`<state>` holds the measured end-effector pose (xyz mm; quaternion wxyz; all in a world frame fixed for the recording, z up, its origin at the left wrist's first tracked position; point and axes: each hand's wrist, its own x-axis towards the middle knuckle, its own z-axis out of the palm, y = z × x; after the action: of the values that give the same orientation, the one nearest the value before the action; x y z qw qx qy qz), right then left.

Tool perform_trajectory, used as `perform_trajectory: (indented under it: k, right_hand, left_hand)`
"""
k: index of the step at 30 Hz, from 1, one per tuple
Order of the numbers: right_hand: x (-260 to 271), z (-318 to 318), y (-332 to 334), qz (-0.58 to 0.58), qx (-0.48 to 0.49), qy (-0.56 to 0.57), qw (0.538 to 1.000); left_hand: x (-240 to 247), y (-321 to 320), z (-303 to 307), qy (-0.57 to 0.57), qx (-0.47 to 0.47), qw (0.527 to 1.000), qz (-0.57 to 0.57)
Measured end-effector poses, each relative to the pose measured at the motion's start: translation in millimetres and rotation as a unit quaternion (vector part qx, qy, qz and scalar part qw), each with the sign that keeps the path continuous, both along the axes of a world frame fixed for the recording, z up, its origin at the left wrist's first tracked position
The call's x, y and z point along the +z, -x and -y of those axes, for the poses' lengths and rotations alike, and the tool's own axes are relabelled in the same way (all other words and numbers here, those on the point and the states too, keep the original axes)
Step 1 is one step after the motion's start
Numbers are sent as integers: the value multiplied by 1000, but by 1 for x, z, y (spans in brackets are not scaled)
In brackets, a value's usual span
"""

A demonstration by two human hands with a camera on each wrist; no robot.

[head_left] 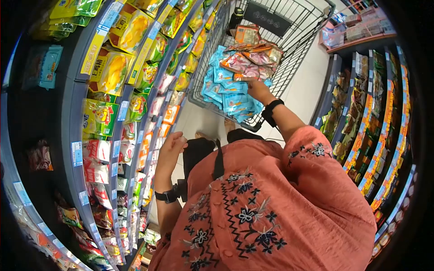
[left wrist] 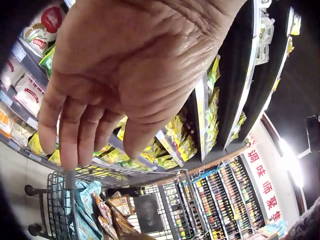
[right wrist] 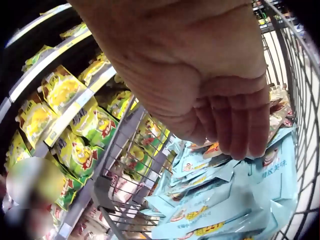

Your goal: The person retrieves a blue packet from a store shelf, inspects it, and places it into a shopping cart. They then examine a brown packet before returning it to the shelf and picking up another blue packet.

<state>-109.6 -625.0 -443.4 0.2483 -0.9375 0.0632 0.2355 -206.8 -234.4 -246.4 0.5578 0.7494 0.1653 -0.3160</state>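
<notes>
Pale tiled floor (head_left: 296,88). Curved-looking shelving (head_left: 68,106) left, more racks (head_left: 337,106) right. Left wrist view: bright strip light (left wrist: 291,162), white wall panel (left wrist: 260,165) with red characters. Dark upper area, probably ceiling; too dim to confirm.

- I've got yellow packets (head_left: 110,74) lining shelves at left
- Orange label strips (head_left: 357,149) edge the right-hand shelves
- Red lettering (left wrist: 264,177) beside a glowing light tube (left wrist: 291,162)
</notes>
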Motion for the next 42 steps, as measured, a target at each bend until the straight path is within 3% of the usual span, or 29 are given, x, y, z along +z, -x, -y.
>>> perform_trajectory:
  k: [14, 17, 20, 24, 27, 30, 31, 34, 37, 42]
  right_hand:
    - [-64, -47, -13, 49, 128, 226, 965]
    - [-28, -56, -17, 7, 200, 268, 942]
    - [-11, -60, -21, -19, 238, 259, 936]
    - [-26, -57, -20, 47, 260, 225, 938]
    - [-28, -38, -21, 96, 271, 110, 951]
    - [24, -28, -31, 61, 262, 64, 961]
    - [39, -19, -34, 89, 252, -5, 964]
    - [102, -7, -37, 26, 140, -194, 971]
    - [167, -1, -39, -135, 10, -329, 935]
    - [241, 8, -42, -141, 8, -484, 863]
  left_hand:
    - [-2, -21, -6, -20, 34, 999, -30]
    - [-1, -18, -9, -15, 39, 998, -36]
    - [3, -15, -11, -12, 40, 998, -40]
    - [0, -18, -11, -8, 32, 999, -31]
    - [3, -24, -5, -3, 18, 1000, -18]
    - [2, -33, 4, 4, -7, 1000, -4]
    - [1, -36, 7, 6, -16, 1000, -1]
    - [-13, -50, 14, 23, -39, 999, 23]
    - [-15, -70, 28, 42, -79, 995, 41]
    - [7, -96, 69, 72, -142, 972, 171]
